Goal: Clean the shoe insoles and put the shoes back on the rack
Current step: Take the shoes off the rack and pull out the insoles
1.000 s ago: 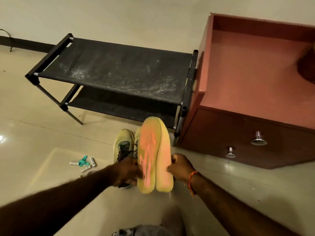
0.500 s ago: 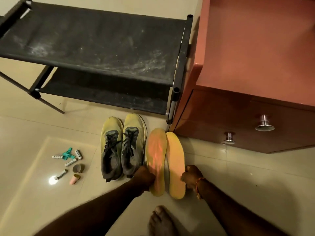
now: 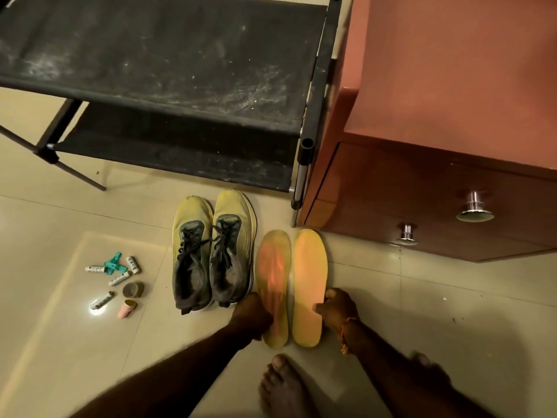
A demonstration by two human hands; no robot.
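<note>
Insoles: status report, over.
Left hand on left insole, right hand on right insole, both flat on floor. Shoes beside them, off rack. Nothing blocking.

Two shoes (image 3: 211, 251), two insoles (image 3: 291, 285), one rack (image 3: 162, 70), one cabinet (image 3: 437, 116).

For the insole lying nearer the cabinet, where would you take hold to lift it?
Probably the heel end of the right insole, from its outer edge where the right hand already touches. It lies flat on the floor, so the grip must pinch the thin edge; the other insole crowds its inner side.
</note>
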